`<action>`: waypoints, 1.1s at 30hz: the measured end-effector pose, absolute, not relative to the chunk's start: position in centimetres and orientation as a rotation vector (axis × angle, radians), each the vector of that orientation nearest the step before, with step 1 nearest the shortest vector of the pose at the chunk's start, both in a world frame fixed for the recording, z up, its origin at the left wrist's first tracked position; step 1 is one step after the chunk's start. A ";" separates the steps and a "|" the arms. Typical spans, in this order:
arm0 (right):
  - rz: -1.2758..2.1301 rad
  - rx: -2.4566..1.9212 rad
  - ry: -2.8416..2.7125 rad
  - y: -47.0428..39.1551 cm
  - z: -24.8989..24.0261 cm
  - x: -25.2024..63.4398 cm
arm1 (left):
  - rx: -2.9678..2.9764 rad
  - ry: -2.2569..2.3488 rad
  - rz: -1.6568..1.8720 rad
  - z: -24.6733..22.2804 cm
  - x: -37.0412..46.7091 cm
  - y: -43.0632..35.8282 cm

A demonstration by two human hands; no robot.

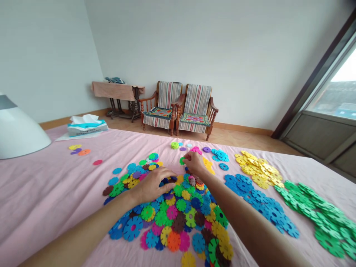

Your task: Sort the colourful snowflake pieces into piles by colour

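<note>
A large mixed pile of colourful notched plastic discs (181,204) lies on the pink cloth between my forearms. My left hand (157,184) rests over the pile's upper left, thumb and fingers apart around some dark blue discs (167,181). At the far edge of the pile, my right hand (194,162) pinches a small green disc (181,161) between thumb and fingertips. Sorted discs lie to the right: yellow (258,168), blue (260,202) and green (317,211). Pink discs (196,150) and light blue discs (220,155) sit just beyond my right hand.
A tissue box (87,128) and a white rounded object (20,129) stand at the left of the table. Lime discs (174,145) lie near the far edge. Two wooden chairs (196,107) and a cloth-covered sewing table (114,90) stand beyond.
</note>
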State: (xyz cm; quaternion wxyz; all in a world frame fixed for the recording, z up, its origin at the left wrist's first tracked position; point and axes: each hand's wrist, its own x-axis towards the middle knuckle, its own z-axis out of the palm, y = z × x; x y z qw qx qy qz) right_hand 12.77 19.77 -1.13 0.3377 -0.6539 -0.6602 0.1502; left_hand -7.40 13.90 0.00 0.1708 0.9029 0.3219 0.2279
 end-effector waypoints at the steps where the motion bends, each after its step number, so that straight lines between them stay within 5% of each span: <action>1: 0.398 -1.707 -1.722 20.0 -1.2 12.5 | 2.548 0.936 0.671 -0.2 -7.4 14.0; 21: 0.287 -1.537 -1.869 3.4 -0.7 18.7 | 2.470 1.060 0.911 -1.0 -6.9 14.2; 33: 0.145 -1.492 -1.936 2.6 -2.8 17.8 | 2.499 1.034 0.950 -0.1 -6.7 13.2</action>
